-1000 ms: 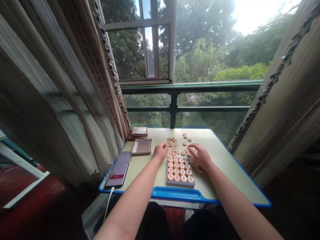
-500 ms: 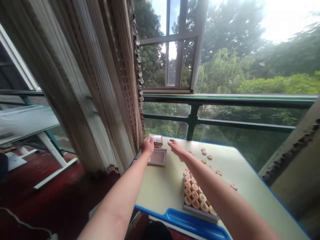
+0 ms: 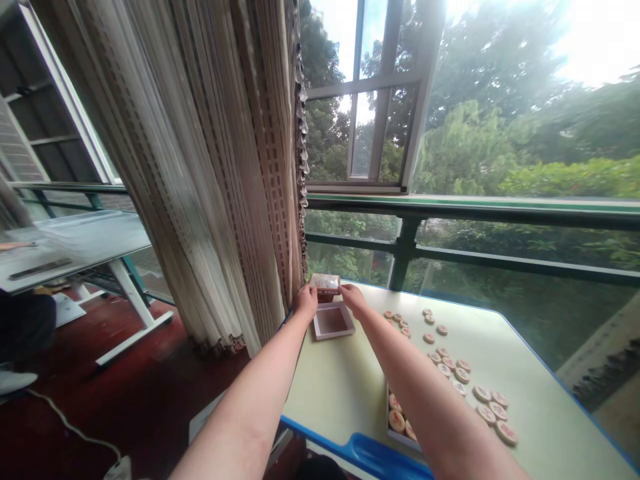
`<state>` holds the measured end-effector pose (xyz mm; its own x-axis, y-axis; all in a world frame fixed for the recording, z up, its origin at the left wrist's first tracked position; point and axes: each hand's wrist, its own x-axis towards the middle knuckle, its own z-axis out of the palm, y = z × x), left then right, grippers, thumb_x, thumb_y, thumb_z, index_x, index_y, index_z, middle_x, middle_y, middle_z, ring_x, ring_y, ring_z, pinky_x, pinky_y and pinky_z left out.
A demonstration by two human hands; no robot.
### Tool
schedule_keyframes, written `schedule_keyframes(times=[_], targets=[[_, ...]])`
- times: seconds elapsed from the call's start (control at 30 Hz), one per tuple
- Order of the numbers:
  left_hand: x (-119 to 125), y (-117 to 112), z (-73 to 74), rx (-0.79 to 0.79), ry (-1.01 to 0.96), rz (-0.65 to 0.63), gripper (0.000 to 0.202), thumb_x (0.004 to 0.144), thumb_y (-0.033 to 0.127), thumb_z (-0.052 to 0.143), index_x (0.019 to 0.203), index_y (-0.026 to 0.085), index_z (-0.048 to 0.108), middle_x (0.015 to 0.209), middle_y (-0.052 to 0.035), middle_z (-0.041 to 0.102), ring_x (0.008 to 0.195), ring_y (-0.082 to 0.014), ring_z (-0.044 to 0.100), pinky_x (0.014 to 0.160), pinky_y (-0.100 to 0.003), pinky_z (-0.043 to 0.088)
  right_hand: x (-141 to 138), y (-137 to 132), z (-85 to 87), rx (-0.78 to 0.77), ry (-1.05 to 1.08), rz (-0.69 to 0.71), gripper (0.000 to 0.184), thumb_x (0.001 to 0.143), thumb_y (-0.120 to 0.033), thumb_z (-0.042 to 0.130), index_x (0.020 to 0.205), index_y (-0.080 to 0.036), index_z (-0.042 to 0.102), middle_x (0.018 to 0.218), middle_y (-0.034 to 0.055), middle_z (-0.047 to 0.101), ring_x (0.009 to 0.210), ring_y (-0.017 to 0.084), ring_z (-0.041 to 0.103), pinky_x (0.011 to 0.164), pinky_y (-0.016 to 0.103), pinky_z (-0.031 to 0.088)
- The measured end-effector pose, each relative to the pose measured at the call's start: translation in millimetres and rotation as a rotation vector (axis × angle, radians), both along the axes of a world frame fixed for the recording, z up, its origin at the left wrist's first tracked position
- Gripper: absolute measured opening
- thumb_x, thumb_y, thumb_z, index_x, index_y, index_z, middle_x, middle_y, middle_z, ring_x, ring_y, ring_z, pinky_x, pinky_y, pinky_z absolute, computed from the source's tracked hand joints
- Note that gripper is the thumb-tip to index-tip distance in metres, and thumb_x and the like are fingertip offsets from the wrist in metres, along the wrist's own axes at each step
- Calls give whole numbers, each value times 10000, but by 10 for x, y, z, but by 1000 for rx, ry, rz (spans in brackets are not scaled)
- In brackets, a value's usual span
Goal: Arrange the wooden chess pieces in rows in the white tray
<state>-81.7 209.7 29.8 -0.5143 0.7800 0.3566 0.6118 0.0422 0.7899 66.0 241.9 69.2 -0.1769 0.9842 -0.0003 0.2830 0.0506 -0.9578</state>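
Note:
A small printed box (image 3: 325, 285) with a shiny top is at the table's far left corner. My left hand (image 3: 305, 303) grips its left side and my right hand (image 3: 353, 300) its right side. Whether the box is lifted or resting on something, I cannot tell. Just in front of it lies an open shallow box (image 3: 334, 335) with nothing in it. Under my right forearm, mostly hidden, is a tray (image 3: 388, 408) of round Chinese chess pieces (image 3: 397, 421).
Loose chess pieces (image 3: 484, 393) are scattered over the right half of the pale table (image 3: 330, 387). A blue trough (image 3: 370, 453) runs along its front edge. A curtain (image 3: 240, 200) hangs close on the left. A green railing (image 3: 480, 213) stands behind the table.
My right hand has come left and down onto the box's right side, closing on it. My left hand stays at its left side. The view has turned left, showing more loose pieces.

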Motion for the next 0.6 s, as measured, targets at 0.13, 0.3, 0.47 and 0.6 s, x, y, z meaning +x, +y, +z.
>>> schedule_keyframes(times=[0.13, 0.3, 0.47, 0.6], targets=[[86, -117, 56, 47, -17, -27, 262, 824, 243, 483, 994, 124, 643, 1044, -150, 661, 1001, -244, 597, 891, -349, 432, 134, -67, -3, -7, 38, -122, 260, 708, -349, 570, 812, -124, 648, 816, 97, 676, 849, 232, 604, 694, 291, 451], [420, -270, 122, 99, -98, -21, 212, 796, 285, 526, 910, 139, 629, 941, -123, 671, 903, -224, 622, 833, -329, 463, 373, -226, 20, -55, 172, -211, 408, 598, -146, 604, 1004, -111, 595, 944, 104, 658, 939, 234, 591, 766, 300, 472], [831, -381, 242, 164, -247, 12, 279, 797, 282, 535, 1048, 160, 542, 1067, -119, 627, 981, -200, 604, 854, -301, 464, 693, -563, 132, -131, 405, -106, 481, 601, -75, 573, 1078, -124, 544, 975, 93, 662, 922, 199, 627, 773, 283, 506], [1180, -479, 304, 157, -469, -117, 399, 833, 250, 490, 1215, 164, 413, 1211, -149, 552, 1113, -210, 547, 901, -316, 453, 955, -1062, 117, -146, 526, -13, 415, 595, -54, 600, 1001, -135, 568, 993, 98, 672, 926, 197, 633, 789, 283, 510]])
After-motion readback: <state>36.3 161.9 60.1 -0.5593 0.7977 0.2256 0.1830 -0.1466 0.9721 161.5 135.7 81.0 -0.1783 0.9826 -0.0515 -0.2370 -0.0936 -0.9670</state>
